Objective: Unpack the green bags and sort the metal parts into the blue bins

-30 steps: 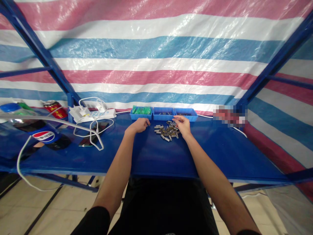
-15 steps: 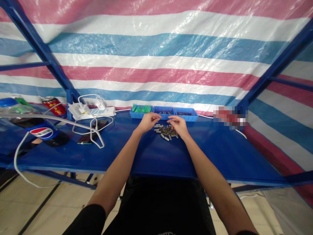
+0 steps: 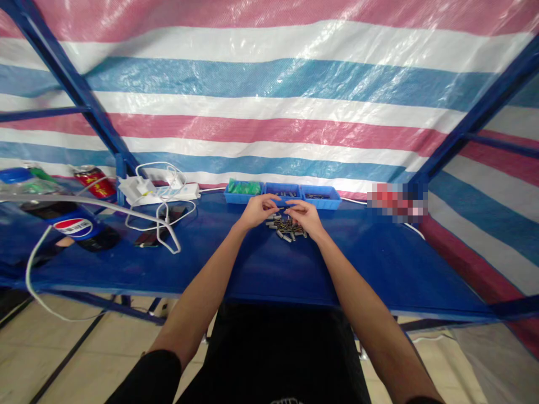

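Over a pile of small metal parts (image 3: pixel 288 229), my left hand (image 3: pixel 257 211) and my right hand (image 3: pixel 306 216) face each other with fingertips almost meeting. Grey cylinders and thinner dark, brassy pieces that look like screws make up the pile. Thumb and fingers of the left hand are pinched, and a small thin dark piece (image 3: pixel 282 209) shows at their tips. The right hand is pinched as well, close to the end of that piece. What lies inside its fingertips is too small to name.
Behind the hands stand three blue bins: one with green bags (image 3: pixel 244 187), a middle one (image 3: pixel 283 187) and a right one (image 3: pixel 322 196) holding small metal parts. On the left are a power strip (image 3: pixel 185 192) with white cables, a phone (image 3: pixel 147 238), a cola bottle (image 3: pixel 78 224) and a red can (image 3: pixel 96 182).
My two hands have drawn slightly closer together, the right one moving a little to the left. A thin dark piece now shows between the fingertips. The pile looks the same.
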The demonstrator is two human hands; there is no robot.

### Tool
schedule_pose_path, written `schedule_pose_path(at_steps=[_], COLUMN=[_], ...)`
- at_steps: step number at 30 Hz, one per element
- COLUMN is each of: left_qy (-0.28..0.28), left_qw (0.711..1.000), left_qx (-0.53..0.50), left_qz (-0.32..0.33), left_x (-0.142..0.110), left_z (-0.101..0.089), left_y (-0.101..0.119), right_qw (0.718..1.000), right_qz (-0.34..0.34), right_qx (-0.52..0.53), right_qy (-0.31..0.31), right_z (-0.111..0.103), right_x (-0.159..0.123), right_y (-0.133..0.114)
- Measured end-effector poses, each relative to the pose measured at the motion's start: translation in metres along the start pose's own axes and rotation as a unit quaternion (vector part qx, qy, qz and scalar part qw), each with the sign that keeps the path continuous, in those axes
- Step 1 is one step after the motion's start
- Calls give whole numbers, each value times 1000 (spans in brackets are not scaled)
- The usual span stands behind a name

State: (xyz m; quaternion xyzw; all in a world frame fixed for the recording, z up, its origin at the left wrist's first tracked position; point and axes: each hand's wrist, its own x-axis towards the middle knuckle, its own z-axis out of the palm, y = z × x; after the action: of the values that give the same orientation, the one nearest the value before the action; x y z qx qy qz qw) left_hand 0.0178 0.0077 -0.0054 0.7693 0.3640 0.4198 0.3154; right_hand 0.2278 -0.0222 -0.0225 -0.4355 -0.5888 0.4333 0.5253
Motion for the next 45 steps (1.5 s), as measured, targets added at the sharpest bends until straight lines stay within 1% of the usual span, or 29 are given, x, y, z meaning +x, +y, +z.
schedule_pose_path(at_steps=[4, 7, 17, 21, 23, 25, 26, 28, 30, 31, 33, 34, 37, 42, 45], left_qy=[-1, 0, -54, -54, -56, -46, -37, -28, -58, -79, -114, -123, -118, -103, -105], left_qw=[999, 998, 993, 991, 993, 998, 999, 997, 991, 988, 981, 978, 976, 975, 977], left_qx=[-37, -62, -106, -119, -103, -48, -7, 78, 122, 136, 157, 167, 183, 197, 187], left_qz=[-9, -17, -20, -18, -17, -13, -9, -1, 5, 8, 12, 13, 14, 11, 4], left_x=[0, -1, 0, 1, 1, 1, 1, 1, 1, 0, 0, 1, 1, 0, -1], left_z=[2, 4, 4, 8, 7, 2, -1, -10, -16, -18, -19, -19, -16, -13, -14], left_y=[-3, -5, -7, -7, -8, -9, -11, -15, -20, -22, -27, -28, -31, -31, -30], right_qw=[1000, 1000, 999, 999, 999, 1000, 999, 995, 984, 979, 980, 981, 982, 983, 985], right_qz=[-3, -6, 4, 5, 6, 4, 0, -16, -36, -41, -40, -36, -29, -46, -40], right_qx=[11, 12, 34, 30, 28, 27, 25, 18, 7, 4, 5, 1, -24, -60, -64], right_qy=[-21, -24, -23, -25, -18, 5, 28, 99, 177, 201, 196, 192, 185, 166, 154], right_z=[-1, -2, -3, -4, -5, -7, -9, -14, -23, -28, -37, -41, -46, -38, -31], right_x=[1, 2, 2, 3, 5, 7, 9, 13, 17, 19, 20, 21, 20, 20, 20], right_y=[3, 6, 5, 10, 12, 13, 14, 16, 19, 21, 25, 27, 31, 31, 29])
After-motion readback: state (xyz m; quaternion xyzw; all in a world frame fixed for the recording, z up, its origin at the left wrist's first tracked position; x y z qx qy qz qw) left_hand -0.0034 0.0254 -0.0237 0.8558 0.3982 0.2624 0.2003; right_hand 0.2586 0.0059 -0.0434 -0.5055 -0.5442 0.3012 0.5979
